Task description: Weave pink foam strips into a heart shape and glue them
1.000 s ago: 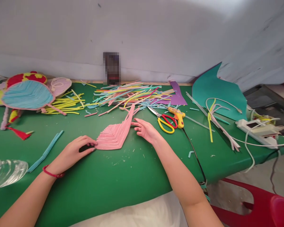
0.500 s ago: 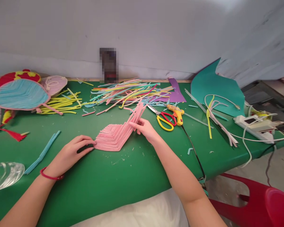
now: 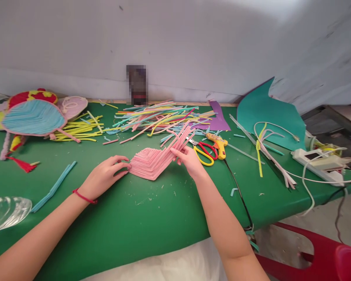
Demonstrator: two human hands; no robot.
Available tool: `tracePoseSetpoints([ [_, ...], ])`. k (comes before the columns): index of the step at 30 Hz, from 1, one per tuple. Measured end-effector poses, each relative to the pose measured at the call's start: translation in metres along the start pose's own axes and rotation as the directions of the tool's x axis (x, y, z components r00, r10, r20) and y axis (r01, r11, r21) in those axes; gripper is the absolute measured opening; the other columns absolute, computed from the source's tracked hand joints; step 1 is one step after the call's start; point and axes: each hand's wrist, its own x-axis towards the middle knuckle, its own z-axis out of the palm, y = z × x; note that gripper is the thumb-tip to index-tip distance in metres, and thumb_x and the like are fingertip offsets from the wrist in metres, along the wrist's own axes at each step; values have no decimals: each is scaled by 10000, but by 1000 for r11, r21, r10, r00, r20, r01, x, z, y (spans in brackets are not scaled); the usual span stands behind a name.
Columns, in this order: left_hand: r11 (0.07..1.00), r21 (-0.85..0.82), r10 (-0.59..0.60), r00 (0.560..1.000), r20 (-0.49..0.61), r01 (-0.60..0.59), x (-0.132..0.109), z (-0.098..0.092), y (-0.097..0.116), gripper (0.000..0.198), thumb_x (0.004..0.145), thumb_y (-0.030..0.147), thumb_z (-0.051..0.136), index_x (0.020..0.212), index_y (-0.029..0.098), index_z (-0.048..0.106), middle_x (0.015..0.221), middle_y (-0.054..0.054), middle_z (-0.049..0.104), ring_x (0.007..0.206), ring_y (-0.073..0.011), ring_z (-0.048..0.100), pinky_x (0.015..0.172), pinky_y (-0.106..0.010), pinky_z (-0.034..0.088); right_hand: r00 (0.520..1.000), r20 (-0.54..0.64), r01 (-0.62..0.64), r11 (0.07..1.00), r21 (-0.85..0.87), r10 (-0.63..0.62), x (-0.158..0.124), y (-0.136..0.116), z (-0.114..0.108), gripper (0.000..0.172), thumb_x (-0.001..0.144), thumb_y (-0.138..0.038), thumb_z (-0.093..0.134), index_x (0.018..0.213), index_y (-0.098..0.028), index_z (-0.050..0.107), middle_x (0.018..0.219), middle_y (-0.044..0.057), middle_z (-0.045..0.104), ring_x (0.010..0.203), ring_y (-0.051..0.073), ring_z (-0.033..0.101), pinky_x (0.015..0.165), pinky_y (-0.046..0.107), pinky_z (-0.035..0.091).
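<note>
A pink piece made of glued strips in a V pattern (image 3: 152,162) lies on the green table (image 3: 140,218). My left hand (image 3: 105,179) pinches its left edge, fingers closed on it. My right hand (image 3: 190,158) grips the long loose pink strip ends at its upper right, fingers closed round them. Red and yellow scissors (image 3: 204,150) and a yellow glue gun (image 3: 219,142) lie just right of my right hand.
A heap of coloured strips (image 3: 160,115) lies behind the piece. Finished fans (image 3: 32,117) and yellow strips sit far left, a blue strip (image 3: 55,185) and a clear bottle (image 3: 6,212) near left. Teal sheet (image 3: 269,113), cables and power strip (image 3: 318,162) at right; red stool (image 3: 324,253) below.
Both hands have shifted the pink piece to the right and turned it clockwise, so its long ends now lean further right toward the scissors.
</note>
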Motion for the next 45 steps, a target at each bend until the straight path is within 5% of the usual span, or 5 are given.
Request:
tracePoseSetpoints([
  [8, 993, -115, -18, 999, 26, 21, 16, 6, -5, 349, 928, 479, 416, 1035, 237, 644, 1111, -59, 657, 1033, -204, 586, 939, -353, 461, 991, -114, -92, 973, -212, 68, 16, 13, -20, 450, 657, -586, 707, 832, -192, 577, 671, 9, 629, 561, 141, 600, 432, 221, 369],
  [14, 981, -175, -82, 997, -3, 80, 8, 7, -6, 363, 911, 468, 477, 1138, 206, 588, 1081, -62, 665, 991, -203, 600, 901, -351, 483, 894, -392, -185, 619, -763, -217, 3, 1, -33, 446, 838, -618, 483, 656, -213, 532, 558, 11, 594, 566, 175, 547, 575, 290, 392],
  [22, 988, -156, -14, 998, -62, 4, 5, 9, -5, 260, 949, 372, 440, 1077, 211, 598, 1116, -65, 590, 1009, -173, 590, 917, -323, 475, 825, 158, 404, 371, -836, -543, -8, 20, 13, 207, 919, -329, 486, 870, -217, 655, 968, 79, 665, 967, 229, 602, 870, 373, 464],
  [27, 994, -95, 45, 995, -90, -54, 5, 11, -4, 230, 956, 323, 438, 1029, 212, 626, 1084, -62, 614, 975, -177, 589, 878, -339, 483, 783, 274, 518, 342, -784, -559, -5, 32, 16, 194, 929, -264, 484, 948, -210, 670, 1110, 80, 676, 1071, 232, 608, 960, 423, 451],
  [45, 998, -40, 51, 994, -100, -55, 4, 12, -4, 229, 950, 323, 453, 1032, 194, 623, 1055, -67, 655, 943, -191, 594, 848, -354, 490, 910, 84, 256, 392, -884, -406, 12, 37, -20, 235, 853, -249, 569, 1030, -188, 711, 1214, 108, 648, 1138, 272, 579, 1005, 460, 444],
])
